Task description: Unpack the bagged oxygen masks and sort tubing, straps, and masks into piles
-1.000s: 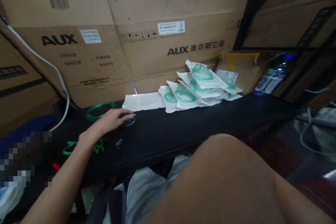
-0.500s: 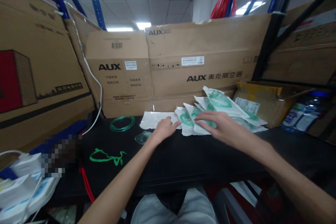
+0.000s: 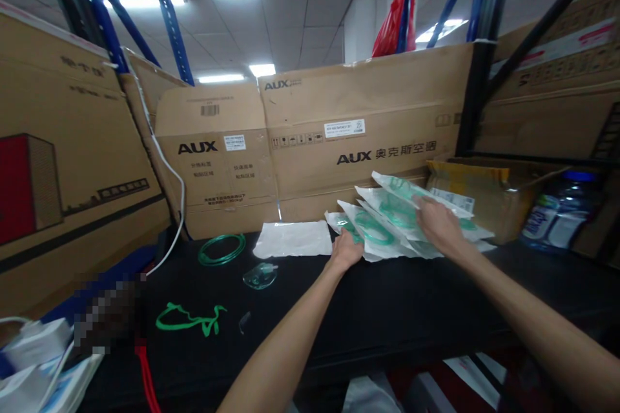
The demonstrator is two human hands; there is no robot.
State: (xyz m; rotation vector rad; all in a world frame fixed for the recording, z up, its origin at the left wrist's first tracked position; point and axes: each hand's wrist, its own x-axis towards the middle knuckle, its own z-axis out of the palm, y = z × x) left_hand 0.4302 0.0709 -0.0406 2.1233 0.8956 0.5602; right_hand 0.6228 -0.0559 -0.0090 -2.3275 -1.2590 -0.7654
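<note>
A fanned stack of sealed white pouches (image 3: pixel 387 222), each with green tubing inside, lies at the back of the black table (image 3: pixel 378 310). My left hand (image 3: pixel 346 250) rests on the stack's near left edge with its fingers curled over a pouch. My right hand (image 3: pixel 438 224) lies on top of the stack further right, fingers bent onto the upper pouches. An empty flat white pouch (image 3: pixel 293 239) lies just left of the stack. A clear mask (image 3: pixel 260 276), a coil of green tubing (image 3: pixel 221 249) and a green strap (image 3: pixel 186 319) lie apart on the table to the left.
Large AUX cardboard boxes (image 3: pixel 339 135) wall the table's back and left. An open brown carton (image 3: pixel 489 197) and a water bottle (image 3: pixel 557 219) stand at the right. White packets (image 3: pixel 33 368) pile at the lower left, beside a red cord (image 3: pixel 145 374). A white cable (image 3: pixel 177 193) hangs down the boxes.
My left hand left the clear mask and moved right to the pouch stack. My right hand came in and slid further right onto the stack. The view tilted upward.
</note>
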